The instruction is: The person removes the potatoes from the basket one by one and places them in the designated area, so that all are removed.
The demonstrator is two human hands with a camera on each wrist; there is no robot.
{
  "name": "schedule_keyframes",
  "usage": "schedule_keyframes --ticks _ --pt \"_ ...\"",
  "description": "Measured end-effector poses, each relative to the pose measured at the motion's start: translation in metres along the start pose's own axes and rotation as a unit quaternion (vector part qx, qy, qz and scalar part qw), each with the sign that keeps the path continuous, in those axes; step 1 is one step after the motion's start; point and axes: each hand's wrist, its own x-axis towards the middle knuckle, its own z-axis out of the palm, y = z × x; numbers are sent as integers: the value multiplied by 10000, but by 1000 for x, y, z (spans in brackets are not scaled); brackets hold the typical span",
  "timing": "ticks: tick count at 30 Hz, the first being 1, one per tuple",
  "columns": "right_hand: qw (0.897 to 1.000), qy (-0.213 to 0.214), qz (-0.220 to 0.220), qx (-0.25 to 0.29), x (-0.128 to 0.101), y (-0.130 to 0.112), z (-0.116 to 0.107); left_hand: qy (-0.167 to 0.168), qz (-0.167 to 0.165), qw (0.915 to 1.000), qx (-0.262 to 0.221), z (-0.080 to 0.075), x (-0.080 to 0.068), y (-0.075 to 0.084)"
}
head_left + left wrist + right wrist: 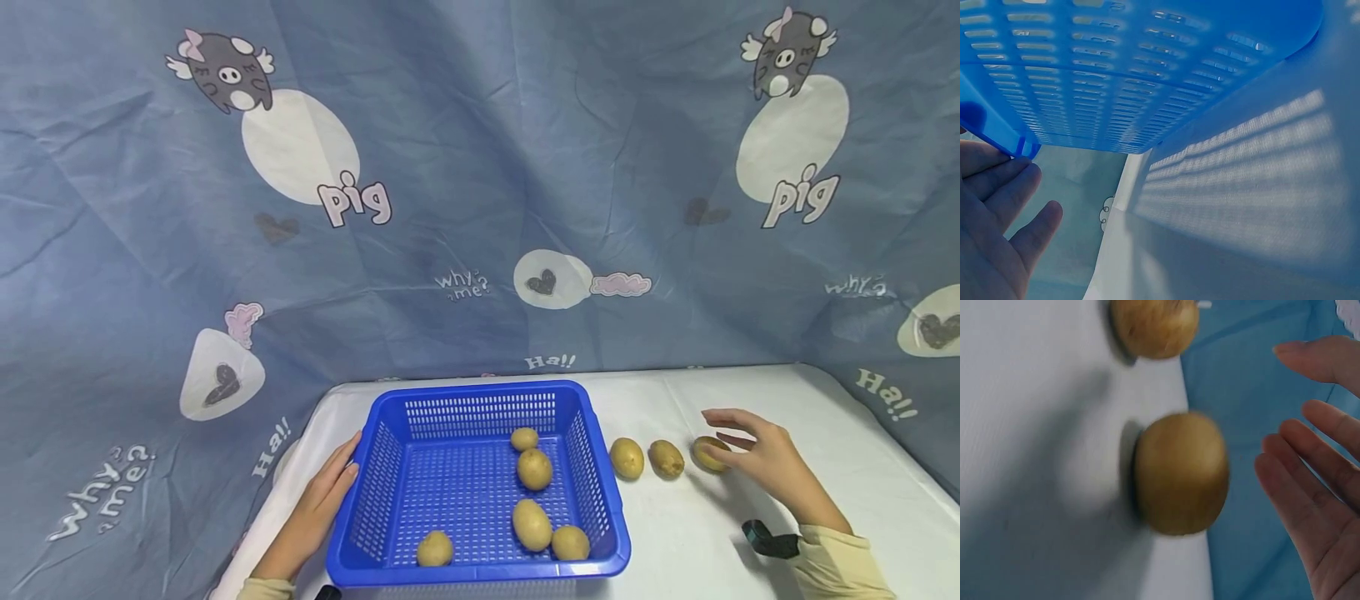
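A blue plastic basket [480, 573] with slotted walls holds several potatoes [535, 469]. My left hand [318, 504] is at the basket's left side, its fingertips right at the rim; in the left wrist view its fingers [1019, 194] are extended under the rim's edge. To the right of the basket, three potatoes lie in a row on the table. Over the rightmost potato [708, 454] hovers my right hand [765, 458], thumb and fingers spread apart. In the right wrist view a gap shows between that potato [1182, 474] and the fingers, which hold nothing.
A white cloth covers the table [675, 542]. Behind it hangs a blue curtain [465, 150] printed with pigs and lettering. The two other loose potatoes, a middle one [666, 459] and a left one [627, 458], lie between the basket and my right hand.
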Motion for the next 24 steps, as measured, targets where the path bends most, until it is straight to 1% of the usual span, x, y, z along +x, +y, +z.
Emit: schedule_keyframes --ticks 9,15,18,21,24 --pt "9988 -273 -281 292 11 -28 11 49 51 10000 -26 0 0 -1" --pt "9977 -357 -487 308 20 -47 21 49 63 10000 -40 1 0 -2" --pt "9968 -496 -575 256 25 -56 25 51 78 9999 -72 1 0 -2" --pt "9949 -612 -765 258 30 -63 30 59 120 9999 -98 1 0 -3" --pt "9922 -766 -923 350 35 -70 35 58 146 9998 -98 1 0 -2"
